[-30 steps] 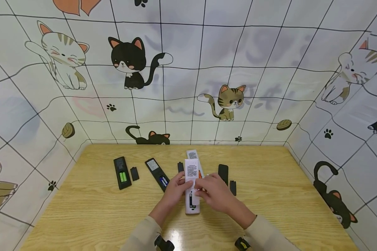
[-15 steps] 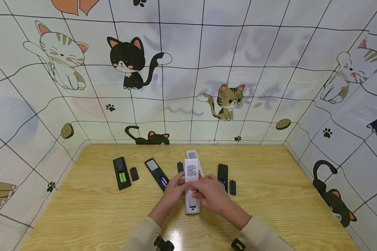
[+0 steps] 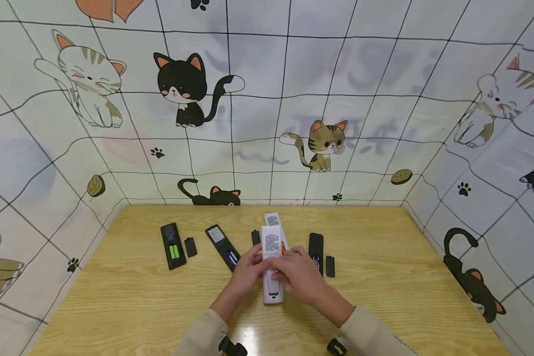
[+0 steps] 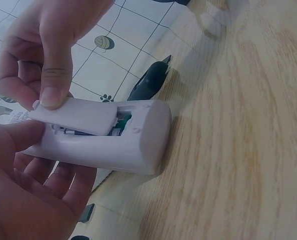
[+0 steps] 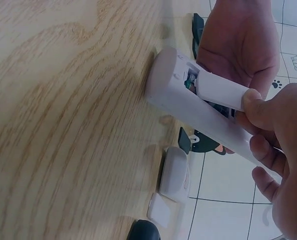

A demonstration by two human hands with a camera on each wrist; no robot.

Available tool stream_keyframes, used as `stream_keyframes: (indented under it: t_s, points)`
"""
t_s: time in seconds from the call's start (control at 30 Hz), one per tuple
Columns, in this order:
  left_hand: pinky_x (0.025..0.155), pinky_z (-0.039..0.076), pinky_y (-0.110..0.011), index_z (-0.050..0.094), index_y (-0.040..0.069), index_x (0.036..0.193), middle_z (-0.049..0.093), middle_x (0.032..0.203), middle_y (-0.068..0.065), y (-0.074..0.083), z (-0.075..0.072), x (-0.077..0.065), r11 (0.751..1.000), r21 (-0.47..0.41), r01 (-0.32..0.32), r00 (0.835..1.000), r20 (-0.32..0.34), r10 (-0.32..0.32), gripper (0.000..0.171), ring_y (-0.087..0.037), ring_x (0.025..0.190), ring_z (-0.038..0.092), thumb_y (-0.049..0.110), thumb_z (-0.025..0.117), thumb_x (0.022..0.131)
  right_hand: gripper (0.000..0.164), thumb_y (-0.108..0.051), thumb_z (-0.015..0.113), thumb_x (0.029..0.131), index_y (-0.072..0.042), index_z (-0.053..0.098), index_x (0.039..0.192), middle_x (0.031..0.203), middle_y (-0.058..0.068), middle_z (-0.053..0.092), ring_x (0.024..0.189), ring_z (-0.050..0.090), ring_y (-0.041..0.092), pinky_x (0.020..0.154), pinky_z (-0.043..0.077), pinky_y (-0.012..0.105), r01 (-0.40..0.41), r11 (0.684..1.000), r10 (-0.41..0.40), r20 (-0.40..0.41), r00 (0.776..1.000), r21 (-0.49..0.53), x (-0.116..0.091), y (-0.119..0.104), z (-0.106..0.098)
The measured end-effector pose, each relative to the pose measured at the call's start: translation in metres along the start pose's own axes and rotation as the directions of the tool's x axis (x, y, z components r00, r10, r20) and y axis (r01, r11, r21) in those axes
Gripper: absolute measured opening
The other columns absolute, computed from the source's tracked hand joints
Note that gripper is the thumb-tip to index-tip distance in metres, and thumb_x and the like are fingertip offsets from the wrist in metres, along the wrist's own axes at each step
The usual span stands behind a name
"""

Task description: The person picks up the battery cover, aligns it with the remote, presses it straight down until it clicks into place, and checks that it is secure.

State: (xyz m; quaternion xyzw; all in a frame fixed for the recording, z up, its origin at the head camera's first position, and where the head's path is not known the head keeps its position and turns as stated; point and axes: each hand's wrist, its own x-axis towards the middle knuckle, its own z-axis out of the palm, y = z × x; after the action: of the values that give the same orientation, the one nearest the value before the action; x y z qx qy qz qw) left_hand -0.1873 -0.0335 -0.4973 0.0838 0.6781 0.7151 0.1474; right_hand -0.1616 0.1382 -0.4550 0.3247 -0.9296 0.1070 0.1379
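A white remote control point(image 3: 272, 240) stands back side up at the middle of the table, its lower end against the tabletop. My left hand point(image 3: 245, 271) grips it along the side, fingers underneath and thumb on top. Between thumb and fingers my right hand point(image 3: 303, 278) pinches a white battery cover point(image 5: 221, 90). That cover lies slantwise over the battery compartment, raised at the pinched end. Part of the compartment point(image 4: 122, 121) shows in the left wrist view, with green and dark bits inside. Fingers hide the remote's middle in the head view.
On the left lie a black remote point(image 3: 173, 246) with green batteries, its cover point(image 3: 190, 246), and another black remote point(image 3: 222, 247). A black cover point(image 3: 255, 237) and second white remote point(image 3: 272, 218) lie behind the hands. To the right are a black remote point(image 3: 316, 249) and cover point(image 3: 330, 266).
My right hand has brought the white cover leftward over the compartment, which showed more openly a second ago. Since half a second ago, both hands have barely moved.
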Motion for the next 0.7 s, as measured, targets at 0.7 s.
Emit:
stream_keyframes:
  t_s: [0.7]
  points:
    - [0.086, 0.053, -0.033, 0.043, 0.012, 0.146, 0.059, 0.135, -0.019, 0.006, 0.005, -0.005, 0.999, 0.037, -0.016, 1.0, -0.012, 0.016, 0.048, -0.019, 0.111, 0.063, 0.02, 0.055, 0.1, 0.017, -0.034, 0.073, 0.084, -0.024, 0.06, 0.089, 0.086, -0.012, 0.072, 0.079, 0.061, 0.009, 0.089, 0.04, 0.034, 0.019, 0.998, -0.02, -0.023, 1.0, -0.066, -0.009, 0.0, 0.012]
